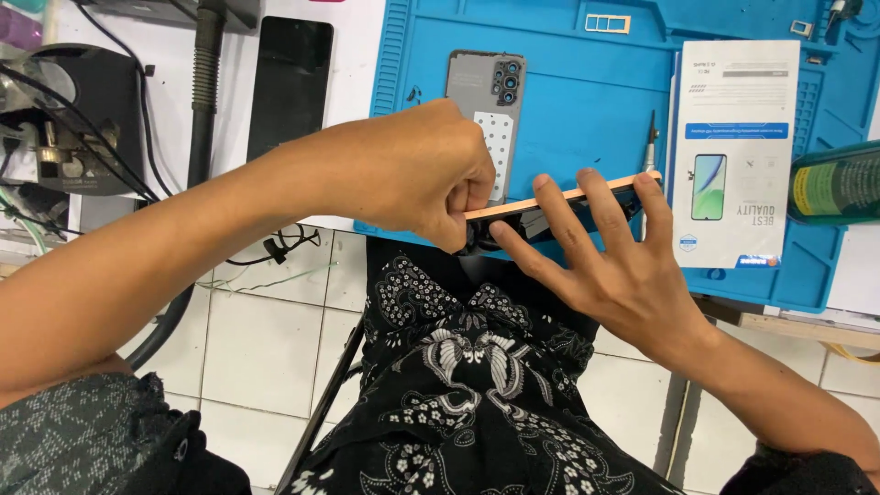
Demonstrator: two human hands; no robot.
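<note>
Head view gives me the phone (559, 197) edge-on, copper rim up, over the near edge of the blue mat (587, 101). My left hand (412, 174) pinches its left end; right hand (596, 247) fingers brace its side (grey back cover (486, 92) lies beyond).

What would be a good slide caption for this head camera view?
Both hands, left hand and right hand, grip a phone edge-on above a blue work mat.

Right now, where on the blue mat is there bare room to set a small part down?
The widest bare patch of the blue mat lies between the grey back cover and the white box, above the hands. It is crowded at the near edge, where the left hand and right hand hold the phone, beside the screwdriver.
</note>
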